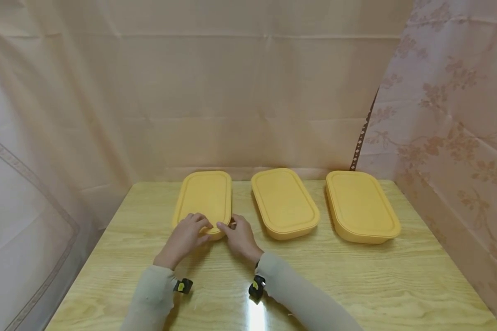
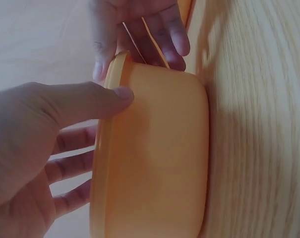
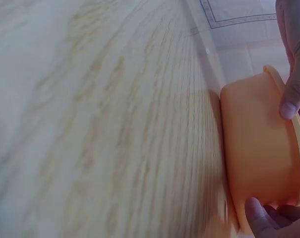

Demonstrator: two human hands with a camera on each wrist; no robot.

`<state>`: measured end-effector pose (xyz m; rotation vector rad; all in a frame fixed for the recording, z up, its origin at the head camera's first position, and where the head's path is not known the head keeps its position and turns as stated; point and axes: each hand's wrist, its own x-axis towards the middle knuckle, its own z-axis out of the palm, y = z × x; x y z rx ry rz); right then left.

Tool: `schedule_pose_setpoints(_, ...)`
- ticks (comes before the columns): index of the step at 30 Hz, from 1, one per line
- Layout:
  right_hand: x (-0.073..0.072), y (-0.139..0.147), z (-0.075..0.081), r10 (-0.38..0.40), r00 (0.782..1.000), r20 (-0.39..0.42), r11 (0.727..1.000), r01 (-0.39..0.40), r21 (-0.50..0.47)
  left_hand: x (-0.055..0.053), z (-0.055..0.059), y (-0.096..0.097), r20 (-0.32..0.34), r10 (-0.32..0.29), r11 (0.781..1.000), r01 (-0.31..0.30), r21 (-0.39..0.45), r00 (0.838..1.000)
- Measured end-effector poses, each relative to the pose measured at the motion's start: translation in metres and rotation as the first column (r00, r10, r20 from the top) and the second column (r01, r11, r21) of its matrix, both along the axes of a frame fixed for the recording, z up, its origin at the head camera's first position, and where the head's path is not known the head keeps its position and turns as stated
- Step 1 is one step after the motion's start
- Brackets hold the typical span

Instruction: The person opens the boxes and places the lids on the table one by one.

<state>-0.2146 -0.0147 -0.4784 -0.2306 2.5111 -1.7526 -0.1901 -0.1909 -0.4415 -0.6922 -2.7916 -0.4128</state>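
Observation:
A yellow lidded food container [image 1: 209, 191] sits at the left of the row, its front wall [image 2: 162, 139] facing me. My left hand [image 1: 185, 238] grips the front edge of its lid [image 2: 101, 168]; the thumb lies against the wall just below the rim and the fingers reach over the top. At the front right corner my right hand [image 1: 241, 240] pinches the lid's edge, with the thumb on top and the other fingers down along the side wall. The lid lies on the container, and what is inside stays hidden.
Two similar yellow containers, a middle one [image 1: 285, 200] and a right one [image 1: 362, 204], stand with lids on. The wooden table [image 1: 356, 285] meets a beige curtain [image 1: 240, 92] behind and a floral one [image 1: 459, 151] at right.

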Motion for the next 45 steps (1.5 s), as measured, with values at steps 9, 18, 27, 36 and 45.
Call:
schedule_pose_setpoints(9,0.0,0.005,0.002,-0.005,1.0,0.004,1.0,0.005,-0.005,0.004,0.003,0.007,-0.069,-0.001,0.997,-0.005,-0.079,0.998)
schedule_pose_setpoints(18,-0.002,0.01,0.0,0.022,0.999,-0.028,1.0,-0.021,0.014,0.003,-0.001,0.006,-0.138,-0.032,0.996,0.019,-0.089,0.99)
schedule_pose_setpoints(27,-0.002,0.012,0.002,0.037,0.999,-0.005,0.999,-0.037,0.018,0.002,-0.004,0.003,-0.194,-0.071,0.997,0.061,-0.055,0.978)
schedule_pose_setpoints(36,-0.004,0.013,-0.002,0.031,0.999,-0.021,1.0,-0.031,0.002,0.002,0.0,0.002,-0.2,-0.073,0.997,0.065,-0.049,0.977)
schedule_pose_setpoints(45,-0.003,0.016,-0.001,0.047,0.998,-0.029,0.998,-0.048,-0.037,0.001,0.009,-0.005,-0.244,-0.046,0.999,0.047,0.001,0.969)
